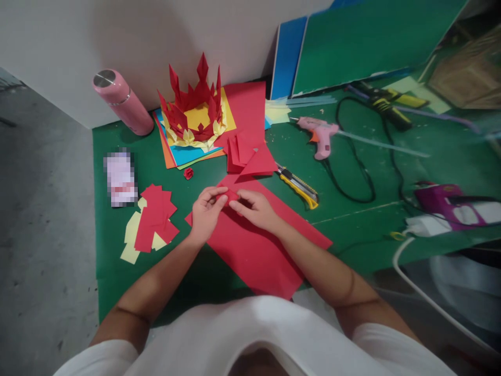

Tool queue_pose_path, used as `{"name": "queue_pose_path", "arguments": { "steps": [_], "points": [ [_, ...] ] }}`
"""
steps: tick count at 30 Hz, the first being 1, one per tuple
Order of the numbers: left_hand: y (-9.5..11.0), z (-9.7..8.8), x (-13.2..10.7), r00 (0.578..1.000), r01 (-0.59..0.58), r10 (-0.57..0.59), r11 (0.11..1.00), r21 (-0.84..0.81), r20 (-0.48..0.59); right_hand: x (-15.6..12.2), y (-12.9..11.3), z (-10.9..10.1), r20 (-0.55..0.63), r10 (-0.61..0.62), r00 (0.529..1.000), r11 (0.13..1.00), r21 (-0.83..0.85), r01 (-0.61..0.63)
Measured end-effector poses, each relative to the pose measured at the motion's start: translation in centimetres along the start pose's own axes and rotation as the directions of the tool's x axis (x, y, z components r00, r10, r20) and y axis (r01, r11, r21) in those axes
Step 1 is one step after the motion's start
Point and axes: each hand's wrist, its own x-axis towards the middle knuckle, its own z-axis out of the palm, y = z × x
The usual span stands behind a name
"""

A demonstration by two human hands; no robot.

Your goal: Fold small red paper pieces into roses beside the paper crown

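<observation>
My left hand (206, 209) and my right hand (256, 207) meet over a large red paper sheet (258, 250) lying on the green mat (352, 219). Both pinch a small folded red paper piece (229, 195) between fingertips. A red and yellow paper crown (193, 112) stands on a stack of coloured paper at the back. A tiny red paper rose (188, 173) lies in front of the stack. Loose red folded pieces (248, 154) sit just beyond my hands.
A pink bottle (123, 102) lies at the back left. Cut red and yellow squares (151, 222) are on the left. A yellow utility knife (299, 186), a pink glue gun (321, 136) with its black cord, and a purple tool (450, 203) are on the right.
</observation>
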Motion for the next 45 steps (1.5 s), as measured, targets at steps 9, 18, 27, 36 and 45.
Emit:
{"name": "queue_pose_path", "arguments": {
  "steps": [9,18,27,36,45],
  "points": [
    [0.30,-0.04,-0.05,0.998,-0.052,0.048,0.994,0.092,0.042,-0.15,0.42,-0.02,0.010,0.050,0.999,0.997,0.055,-0.050],
    [0.06,-0.18,0.00,0.999,-0.031,0.029,0.996,0.079,0.034,-0.15,0.13,-0.06,0.082,0.089,0.993,0.976,0.191,-0.103],
    [0.19,-0.18,0.23,0.987,0.148,-0.141,0.985,-0.092,0.081,-0.04,0.39,-0.24,0.078,0.202,0.976,0.922,0.321,-0.216],
    [0.77,-0.07,0.34,0.927,0.373,-0.358,0.909,-0.188,0.109,0.07,0.38,-0.36,0.086,0.070,0.994,0.958,0.273,-0.091],
    [0.22,-0.26,0.26,0.980,0.183,-0.175,0.979,-0.086,0.099,-0.05,-0.04,-0.17,0.050,0.098,0.994,0.990,0.098,-0.102]
  ]
}}
